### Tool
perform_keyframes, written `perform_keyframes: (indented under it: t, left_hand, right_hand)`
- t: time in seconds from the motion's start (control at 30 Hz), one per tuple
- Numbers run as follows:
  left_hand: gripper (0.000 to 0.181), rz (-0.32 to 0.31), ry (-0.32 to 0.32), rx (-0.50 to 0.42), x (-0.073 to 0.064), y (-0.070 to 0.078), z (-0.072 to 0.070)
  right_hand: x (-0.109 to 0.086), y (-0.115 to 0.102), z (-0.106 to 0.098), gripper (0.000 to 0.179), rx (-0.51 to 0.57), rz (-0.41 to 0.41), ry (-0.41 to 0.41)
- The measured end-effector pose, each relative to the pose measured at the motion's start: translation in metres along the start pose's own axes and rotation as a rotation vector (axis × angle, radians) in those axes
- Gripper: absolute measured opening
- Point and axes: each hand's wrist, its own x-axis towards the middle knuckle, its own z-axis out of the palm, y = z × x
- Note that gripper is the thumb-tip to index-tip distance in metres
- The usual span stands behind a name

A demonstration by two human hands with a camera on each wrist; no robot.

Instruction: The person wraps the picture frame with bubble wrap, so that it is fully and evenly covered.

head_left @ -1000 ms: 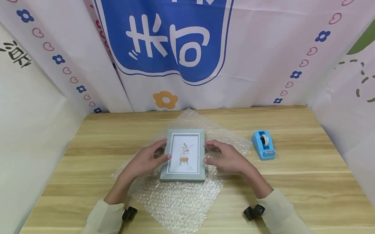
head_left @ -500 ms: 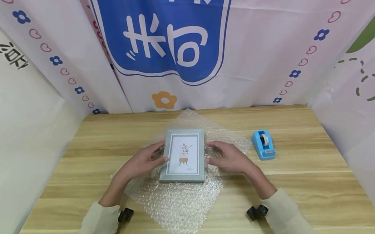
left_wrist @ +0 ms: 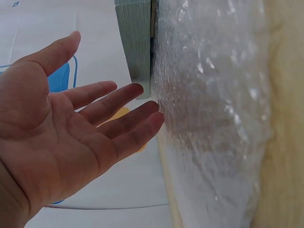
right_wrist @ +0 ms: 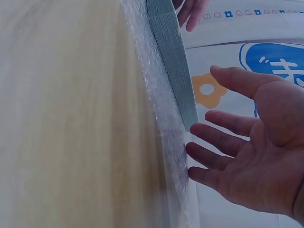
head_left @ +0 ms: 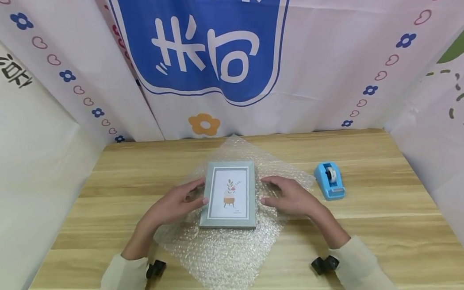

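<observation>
A grey-green picture frame (head_left: 228, 222) with a potted-plant print lies face up on a sheet of bubble wrap (head_left: 225, 255). Beside its left edge is my left hand (head_left: 174, 206), fingers spread and relaxed, fingertips right at the frame's side in the head view. My right hand (head_left: 292, 197) is off the right edge, a small gap between its fingertips and the frame. In the left wrist view the palm faces the frame's side (left_wrist: 135, 42) and holds nothing. The right wrist view likewise has the fingers (right_wrist: 218, 137) loosely extended, low against the bubble wrap (right_wrist: 164, 109).
A blue tape dispenser (head_left: 329, 181) stands to the right, close to the bubble wrap's right corner. The wooden table (head_left: 390, 225) meets a printed cloth backdrop (head_left: 319, 79) at its far edge. White cloth walls (head_left: 23, 159) flank both sides.
My right hand has moved slightly right, away from the frame's edge. My left thumb has slid back a little from the frame's face. The whole head view has shifted slightly.
</observation>
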Motion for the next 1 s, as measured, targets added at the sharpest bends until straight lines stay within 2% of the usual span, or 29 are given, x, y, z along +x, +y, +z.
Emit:
perform_keyframes:
  t: [0.43,0.73,1.0]
  left_hand:
    - [0.077,-0.016,-0.015,0.047,-0.0003,0.0043,0.0012]
    - [0.079,-0.005,-0.025,0.094,-0.0028,0.0058,-0.0013]
    - [0.081,-0.011,-0.026,0.1,-0.0035,0.0055,-0.0009]
  right_hand:
    - [0.0015,0.0015,-0.0021,0.067,-0.032,-0.033,-0.023]
    - [-0.0005,0.0002,-0.002,0.068,-0.034,-0.026,-0.029]
    - [-0.0022,-0.0014,-0.0008,0.07,-0.065,-0.066,-0.043]
